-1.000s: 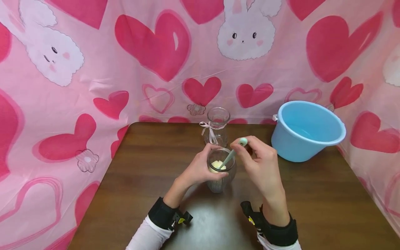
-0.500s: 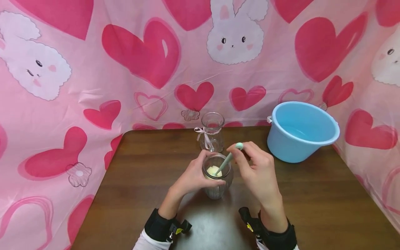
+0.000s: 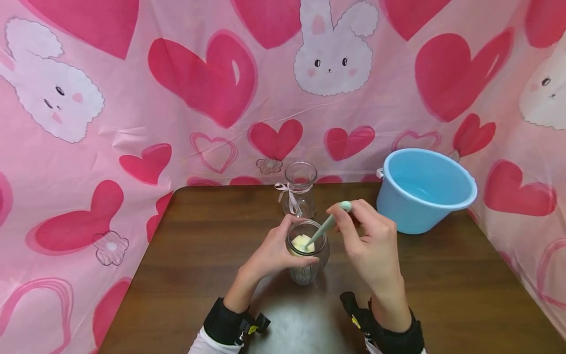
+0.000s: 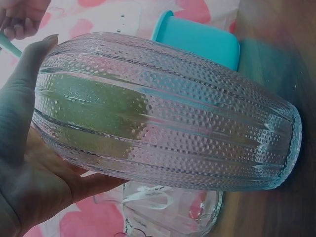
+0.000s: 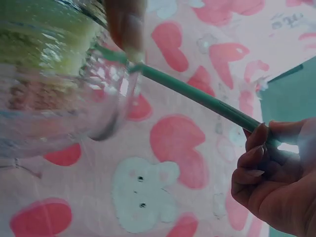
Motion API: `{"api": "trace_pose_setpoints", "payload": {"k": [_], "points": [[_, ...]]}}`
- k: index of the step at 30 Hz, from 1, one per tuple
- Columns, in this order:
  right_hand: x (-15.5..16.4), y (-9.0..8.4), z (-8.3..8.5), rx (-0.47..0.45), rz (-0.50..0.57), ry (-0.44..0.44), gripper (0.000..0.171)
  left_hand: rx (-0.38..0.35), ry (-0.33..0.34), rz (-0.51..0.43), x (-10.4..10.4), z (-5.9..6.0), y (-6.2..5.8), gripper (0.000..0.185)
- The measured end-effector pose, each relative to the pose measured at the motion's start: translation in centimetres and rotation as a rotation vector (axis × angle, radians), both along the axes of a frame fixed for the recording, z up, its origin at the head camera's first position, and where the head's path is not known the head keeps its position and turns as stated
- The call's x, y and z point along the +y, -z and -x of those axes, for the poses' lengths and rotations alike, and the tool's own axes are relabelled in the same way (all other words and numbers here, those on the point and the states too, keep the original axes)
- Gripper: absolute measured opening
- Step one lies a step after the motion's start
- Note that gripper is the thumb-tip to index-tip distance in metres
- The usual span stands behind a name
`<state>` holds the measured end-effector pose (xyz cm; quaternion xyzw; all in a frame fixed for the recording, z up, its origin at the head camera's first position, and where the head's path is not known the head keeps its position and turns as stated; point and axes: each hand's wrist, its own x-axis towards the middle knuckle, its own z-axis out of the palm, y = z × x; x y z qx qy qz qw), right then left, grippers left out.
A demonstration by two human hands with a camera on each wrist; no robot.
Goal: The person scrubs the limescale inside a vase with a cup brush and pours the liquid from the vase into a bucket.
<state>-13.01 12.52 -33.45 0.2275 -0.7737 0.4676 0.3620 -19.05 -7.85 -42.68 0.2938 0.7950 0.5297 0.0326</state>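
Two hands at work: your left hand (image 3: 276,253) curls around the ribbed glass jar (image 3: 306,258) of pale yellow stuff, while your right hand (image 3: 369,241) pinches the green stick (image 3: 325,227), its tip down inside that jar. Beyond your fingers stands a ribboned glass bottle (image 3: 299,191); right of your right hand, a blue bucket (image 3: 424,189).

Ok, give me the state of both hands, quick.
Left hand: closed around the glass jar, holding it.
Right hand: fingers pinching the green stick that reaches into the jar.
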Motion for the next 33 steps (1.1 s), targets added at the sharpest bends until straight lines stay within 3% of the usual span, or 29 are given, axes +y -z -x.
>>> {"api": "trace_pose_setpoints", "payload": {"k": [8,11,15,17,21,26,33], "points": [[-1.3,2.2,1.0,-0.141,-0.180,-0.024,0.005,0.006,-0.001,0.021,-0.1,-0.1,0.2,0.076],[-1.1,1.7,0.6,-0.094,-0.144,-0.017,0.004,0.013,-0.002,0.022,-0.1,-0.1,0.2,0.076],[-0.6,0.3,-0.3,0.040,-0.028,-0.008,0.004,0.013,-0.001,0.016,-0.1,-0.1,0.3,0.077],[-0.5,0.2,-0.5,0.046,-0.013,-0.010,0.005,0.002,0.002,0.006,-0.1,-0.1,0.4,0.077],[-1.2,1.5,0.0,-0.044,-0.108,-0.013,0.005,-0.034,0.005,-0.017,-0.2,-0.2,0.6,0.077],[-2.0,2.9,0.8,-0.129,-0.229,-0.065,0.010,-0.014,-0.006,-0.047,-0.3,-0.5,1.2,0.079],[-0.7,0.2,0.1,-0.012,-0.087,-0.036,0.002,-0.032,-0.015,-0.066,0.0,-0.2,1.4,0.077]]}}
